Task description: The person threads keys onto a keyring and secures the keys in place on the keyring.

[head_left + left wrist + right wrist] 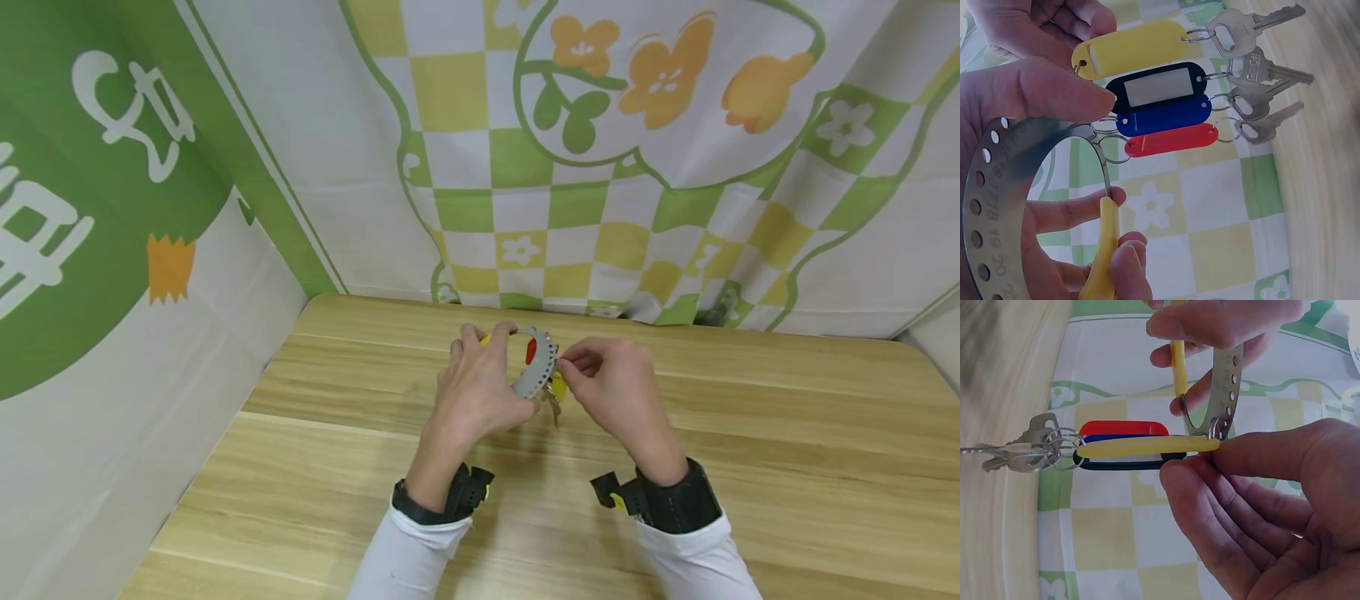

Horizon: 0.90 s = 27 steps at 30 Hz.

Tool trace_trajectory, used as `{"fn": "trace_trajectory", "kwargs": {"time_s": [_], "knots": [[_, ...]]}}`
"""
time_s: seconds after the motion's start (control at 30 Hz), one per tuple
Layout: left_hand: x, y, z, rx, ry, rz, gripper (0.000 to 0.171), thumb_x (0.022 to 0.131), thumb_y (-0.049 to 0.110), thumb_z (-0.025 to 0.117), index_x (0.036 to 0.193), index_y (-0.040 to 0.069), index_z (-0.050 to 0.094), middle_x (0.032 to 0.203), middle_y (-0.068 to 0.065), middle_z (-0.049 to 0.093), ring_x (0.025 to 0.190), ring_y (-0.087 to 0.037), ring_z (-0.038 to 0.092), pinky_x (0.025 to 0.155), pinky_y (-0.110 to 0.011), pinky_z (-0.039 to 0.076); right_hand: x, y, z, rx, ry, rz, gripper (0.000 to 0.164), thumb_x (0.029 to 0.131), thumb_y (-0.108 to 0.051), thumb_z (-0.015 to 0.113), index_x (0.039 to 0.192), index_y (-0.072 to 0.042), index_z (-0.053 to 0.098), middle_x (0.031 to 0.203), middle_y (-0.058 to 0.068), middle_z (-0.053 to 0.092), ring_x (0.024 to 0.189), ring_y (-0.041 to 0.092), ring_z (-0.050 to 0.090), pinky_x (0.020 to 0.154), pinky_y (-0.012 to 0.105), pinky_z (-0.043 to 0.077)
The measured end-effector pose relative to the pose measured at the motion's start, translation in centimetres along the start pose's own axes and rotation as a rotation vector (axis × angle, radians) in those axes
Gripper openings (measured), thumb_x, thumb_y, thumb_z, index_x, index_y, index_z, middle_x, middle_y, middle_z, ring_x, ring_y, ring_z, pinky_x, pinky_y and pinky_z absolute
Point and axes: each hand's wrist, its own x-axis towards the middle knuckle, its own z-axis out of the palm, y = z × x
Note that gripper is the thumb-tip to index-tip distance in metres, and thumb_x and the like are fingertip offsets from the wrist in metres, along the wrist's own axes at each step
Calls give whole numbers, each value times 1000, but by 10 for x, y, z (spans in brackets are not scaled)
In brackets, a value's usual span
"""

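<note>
My left hand [480, 387] grips a curved metal key holder [538, 367] with a row of numbered holes and a yellow handle sleeve [1107, 244]. Several key tags hang at the holder by small rings: a yellow tag [1138, 49], a black tag [1159, 87] with a white label, a blue tag [1166, 116] and a red tag [1175, 139]. Silver keys [1254, 28] dangle from their other ends. With thumb and fingers, my right hand [618, 387] pinches the yellow tag's end beside the holder; its small ring is partly hidden by the fingers.
Both hands are above a wooden table [315, 467]. Behind its far edge hangs a checked, flowered curtain [521, 217], and a green and white printed cloth [225, 275] covers the left side. Black straps with cameras [678, 504] sit on both wrists.
</note>
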Motion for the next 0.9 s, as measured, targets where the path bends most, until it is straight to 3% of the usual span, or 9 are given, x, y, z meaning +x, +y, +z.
{"fn": "trace_trajectory", "kwargs": {"time_s": [0.13, 0.47, 0.6, 0.73, 0.9], "knots": [[0, 0, 0, 5, 4, 3, 92, 55, 39, 75, 138, 24, 38, 118, -15, 39, 92, -26, 43, 56, -36, 37, 1, 0, 0, -18, 17, -32, 5, 80, -18, 66, 81, -14, 69, 67, -8, 60, 56, 3, 54, 53, 23, 43], [1, 0, 0, 11, -15, 4, 93, 53, 37, 75, 138, 23, 38, 117, -14, 38, 90, -25, 42, 56, -35, 38, 1, 5, 1, -80, 47, -254, 8, 79, -9, 67, 86, -11, 71, 76, -3, 64, 61, 2, 54, 54, 20, 42], [1, -1, 0, 13, -21, -1, 93, 53, 38, 75, 138, 24, 38, 117, -14, 38, 91, -25, 42, 57, -36, 37, 2, 7, 2, -89, 51, -301, 9, 79, -7, 67, 86, -9, 71, 77, -2, 64, 63, 3, 55, 55, 20, 42], [1, -2, -1, 13, -19, -7, 94, 54, 39, 75, 138, 25, 37, 118, -14, 38, 91, -25, 42, 57, -36, 37, 2, 7, 3, -81, 49, -288, 9, 80, -9, 67, 88, -9, 70, 78, -2, 64, 65, 3, 56, 56, 19, 43], [1, -2, -1, 14, -12, -14, 93, 54, 40, 75, 138, 24, 38, 118, -14, 38, 93, -26, 42, 58, -37, 38, 1, 4, 3, -73, 12, -147, 5, 80, -16, 67, 83, -13, 69, 71, -7, 62, 61, 2, 55, 56, 21, 43]]}}
